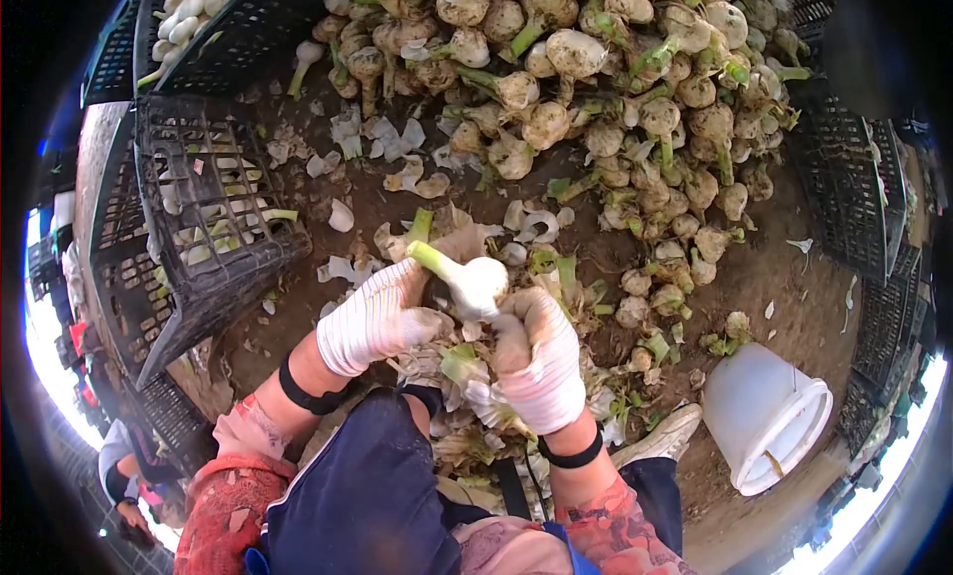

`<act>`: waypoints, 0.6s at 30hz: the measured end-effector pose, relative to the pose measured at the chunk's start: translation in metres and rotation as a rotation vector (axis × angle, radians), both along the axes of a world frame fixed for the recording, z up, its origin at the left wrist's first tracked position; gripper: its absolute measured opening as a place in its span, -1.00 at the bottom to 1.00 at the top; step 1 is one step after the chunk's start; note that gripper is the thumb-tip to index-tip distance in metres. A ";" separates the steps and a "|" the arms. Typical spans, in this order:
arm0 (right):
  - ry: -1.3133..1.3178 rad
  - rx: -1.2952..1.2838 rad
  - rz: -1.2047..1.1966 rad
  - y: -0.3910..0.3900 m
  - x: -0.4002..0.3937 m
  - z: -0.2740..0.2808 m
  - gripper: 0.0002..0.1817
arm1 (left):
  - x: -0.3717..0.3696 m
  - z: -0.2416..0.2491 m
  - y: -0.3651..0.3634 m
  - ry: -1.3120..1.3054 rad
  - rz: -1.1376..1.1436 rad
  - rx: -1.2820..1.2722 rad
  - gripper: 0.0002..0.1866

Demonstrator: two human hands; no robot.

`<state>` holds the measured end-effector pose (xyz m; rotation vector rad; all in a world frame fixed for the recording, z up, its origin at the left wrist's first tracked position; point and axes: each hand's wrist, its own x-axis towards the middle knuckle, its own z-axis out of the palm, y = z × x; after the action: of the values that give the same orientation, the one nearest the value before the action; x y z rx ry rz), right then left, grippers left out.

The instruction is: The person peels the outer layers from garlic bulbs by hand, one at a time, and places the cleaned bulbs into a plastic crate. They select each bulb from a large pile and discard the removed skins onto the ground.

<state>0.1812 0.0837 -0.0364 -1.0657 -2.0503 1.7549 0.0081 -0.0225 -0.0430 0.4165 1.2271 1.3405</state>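
A peeled white garlic bulb (478, 285) with a short green stem lies across the fingers of my left hand (382, 315), which is closed around it. The stem points up and to the left. My right hand (541, 357) is curled shut, its fingertips against the lower right side of the bulb; whatever they pinch is hidden. Both hands wear white striped gloves with soiled fingers. Beneath them, loose garlic skins (467, 367) and cut green leaf pieces cover the ground.
A large heap of unpeeled garlic (596, 89) spreads ahead. At left, a tilted black crate (213, 193) holds some bulbs; another crate (248, 29) behind it contains white garlic. A white bucket (759, 406) lies tipped at right, near black crates (844, 188). Another person (124, 476) is at lower left.
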 end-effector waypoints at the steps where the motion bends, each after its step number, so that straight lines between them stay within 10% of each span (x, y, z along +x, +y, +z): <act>1: 0.087 0.132 0.043 -0.001 -0.001 -0.003 -0.89 | -0.009 0.004 0.001 0.000 -0.139 -0.112 -0.36; 6: 0.140 0.301 0.146 0.000 -0.006 -0.003 -0.91 | 0.008 0.028 0.014 0.097 0.083 -0.349 -0.45; 12: -0.416 0.372 -0.194 0.024 0.034 -0.079 -0.85 | 0.007 0.007 -0.007 -0.174 0.162 -0.279 -0.36; 18: 0.019 -0.694 -0.118 0.008 0.013 0.011 -0.69 | 0.017 0.027 -0.001 -0.122 0.077 -0.125 -0.24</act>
<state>0.1944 0.0919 -0.0255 -1.2890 -1.3326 2.4627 0.0251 -0.0237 -0.0155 0.1980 1.2275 1.3257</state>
